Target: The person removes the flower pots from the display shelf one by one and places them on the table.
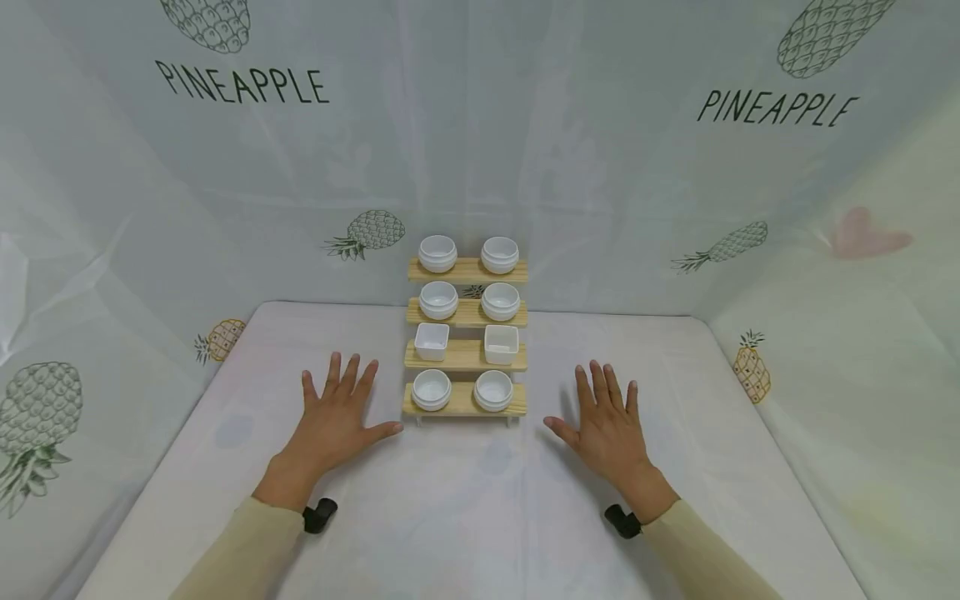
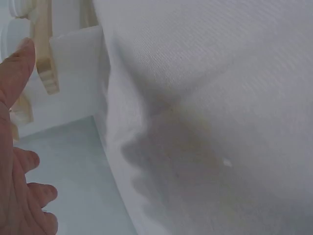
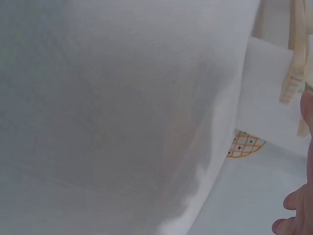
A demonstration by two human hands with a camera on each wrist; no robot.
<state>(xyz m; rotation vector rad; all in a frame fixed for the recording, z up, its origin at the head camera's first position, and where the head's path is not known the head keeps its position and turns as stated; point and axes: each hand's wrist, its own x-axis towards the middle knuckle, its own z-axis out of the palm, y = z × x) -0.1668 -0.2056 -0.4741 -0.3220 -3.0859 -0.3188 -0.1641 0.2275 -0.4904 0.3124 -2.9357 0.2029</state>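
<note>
The white bowls [image 1: 431, 390] between left hand [image 1: 328, 429] and right hand [image 1: 611, 432], both spread and empty, look light, rigid, perhaps brittle, best pinched at opposite sides.

left hand [image 1: 333, 425]: left of shelf [image 1: 462, 400], fingers spread | right hand [image 1: 609, 432]: right of shelf, fingers straight | both thumbs pointing toward it

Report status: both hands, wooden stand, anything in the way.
Left hand spread, empty. Right hand likewise. Wooden stand between them, eight white dishes aboard. No obstruction visible.
</note>
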